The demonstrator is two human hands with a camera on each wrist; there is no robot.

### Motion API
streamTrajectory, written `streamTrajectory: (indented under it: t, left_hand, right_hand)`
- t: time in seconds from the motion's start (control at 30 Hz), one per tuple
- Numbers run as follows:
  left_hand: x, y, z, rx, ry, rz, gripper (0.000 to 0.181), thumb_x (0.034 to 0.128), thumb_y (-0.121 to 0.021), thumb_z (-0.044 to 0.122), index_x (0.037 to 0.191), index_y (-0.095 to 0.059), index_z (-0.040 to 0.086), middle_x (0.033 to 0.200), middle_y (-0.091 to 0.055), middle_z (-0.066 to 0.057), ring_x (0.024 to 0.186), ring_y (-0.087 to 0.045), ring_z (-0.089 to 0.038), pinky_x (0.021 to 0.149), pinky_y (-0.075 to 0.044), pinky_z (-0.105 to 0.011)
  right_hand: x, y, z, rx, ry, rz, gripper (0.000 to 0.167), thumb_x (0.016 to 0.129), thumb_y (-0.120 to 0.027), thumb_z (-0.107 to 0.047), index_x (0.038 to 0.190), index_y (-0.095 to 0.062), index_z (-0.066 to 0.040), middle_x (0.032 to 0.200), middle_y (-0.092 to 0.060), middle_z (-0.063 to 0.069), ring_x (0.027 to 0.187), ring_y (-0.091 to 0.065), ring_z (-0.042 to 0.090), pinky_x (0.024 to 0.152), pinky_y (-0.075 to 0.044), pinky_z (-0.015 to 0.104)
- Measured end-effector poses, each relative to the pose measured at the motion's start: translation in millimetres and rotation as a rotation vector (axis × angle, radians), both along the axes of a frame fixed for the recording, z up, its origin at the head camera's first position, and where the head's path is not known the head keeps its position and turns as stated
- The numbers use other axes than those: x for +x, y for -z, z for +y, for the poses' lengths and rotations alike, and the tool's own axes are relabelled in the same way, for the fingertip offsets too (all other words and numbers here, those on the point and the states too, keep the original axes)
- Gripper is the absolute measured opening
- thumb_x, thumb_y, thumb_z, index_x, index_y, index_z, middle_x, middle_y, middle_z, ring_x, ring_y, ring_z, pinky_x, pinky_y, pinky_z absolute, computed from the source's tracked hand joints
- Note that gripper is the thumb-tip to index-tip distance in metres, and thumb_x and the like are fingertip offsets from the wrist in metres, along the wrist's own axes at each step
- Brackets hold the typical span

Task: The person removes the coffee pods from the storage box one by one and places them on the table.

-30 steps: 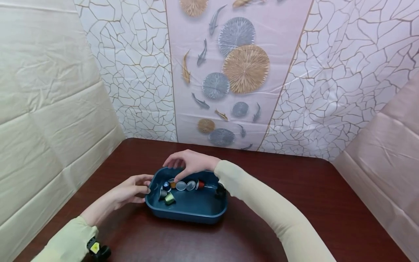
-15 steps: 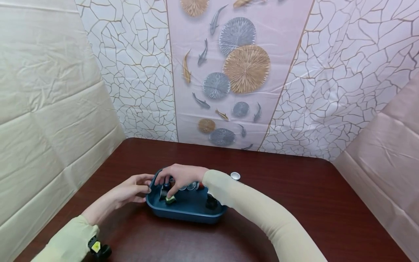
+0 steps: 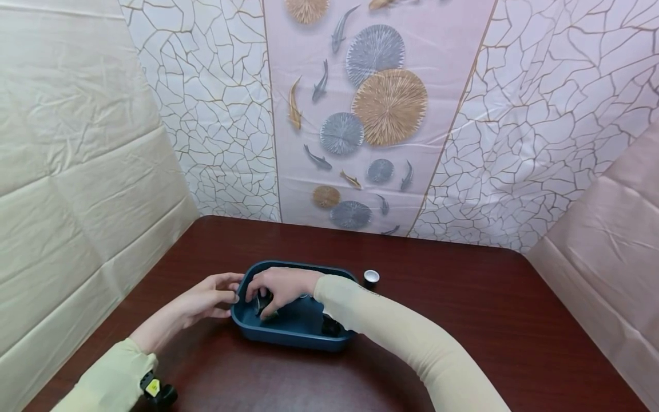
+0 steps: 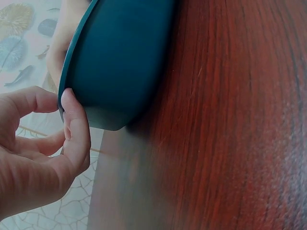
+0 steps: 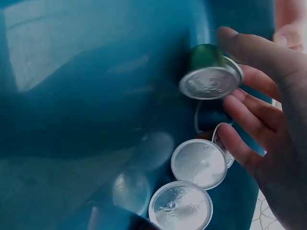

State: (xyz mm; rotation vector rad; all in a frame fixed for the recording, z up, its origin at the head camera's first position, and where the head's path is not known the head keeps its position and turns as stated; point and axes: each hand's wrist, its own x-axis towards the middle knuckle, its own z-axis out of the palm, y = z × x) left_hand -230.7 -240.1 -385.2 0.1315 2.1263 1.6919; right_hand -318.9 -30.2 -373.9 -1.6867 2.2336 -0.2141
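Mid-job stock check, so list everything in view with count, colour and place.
Table: 1, reddish-brown, lower view
Bin: 1, blue, on table
Foil-lidded capsule: 1, green, in bin
Other capsules: at least 4, mostly silver-lidded, in bin
Loose capsule: 1, dark, pale-topped, on table
Side cloths: 2, cream, pinkish, left and right
Back cloth: 1, white and pink, background
Sleeves: 2, cream, foreground
Wrist cameras: 2, black, by sleeves
Left hand: 1, bare, bin's rim
Right hand: 1, bare, inside bin

Head view bright, even, soft. Pale sheen on near side of tabletop [image 3: 288, 377], shadow below tray [image 3: 293, 339]. Backdrop [image 3: 507, 103] slightly washed out at right. Wrist views dimmer: left has haze plus speckled tabletop glare; right bluish, soft, foil lids [image 5: 199, 164] catching highlights.
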Motion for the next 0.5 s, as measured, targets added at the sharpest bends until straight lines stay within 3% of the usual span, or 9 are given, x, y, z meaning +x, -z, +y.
streamTrajectory:
  t: [0.17, 0.5]
  left_hand:
    - [1.3, -0.7, 1.0, 0.002, 0.008, 0.006, 0.062, 0.0965, -0.055, 0.012, 0.151, -0.03, -0.001, 0.122, -0.052, -0.015, 0.087, -0.063, -0.016, 0.073, -0.058, -0.025]
    - [1.2, 0.2, 1.1, -0.007, -0.003, 0.003, 0.061, 0.0967, -0.054, 0.01, 0.151, -0.03, -0.001, 0.124, -0.05, -0.018, 0.092, -0.064, -0.018, 0.074, -0.058, -0.026]
  right_hand:
    - [1.2, 2.7, -2.6, 0.039, -0.016, 0.066, 0.041, 0.088, -0.074, -0.037, 0.125, -0.065, -0.022, 0.121, -0.064, -0.006, 0.105, -0.053, 0.009, 0.086, -0.044, 0.015]
    - [2.0, 4.0, -0.2, 0.059, 0.002, 0.057, 0.031, 0.09, -0.071, -0.02, 0.12, -0.067, -0.024, 0.114, -0.064, -0.009, 0.101, -0.05, 0.009, 0.084, -0.044, 0.017]
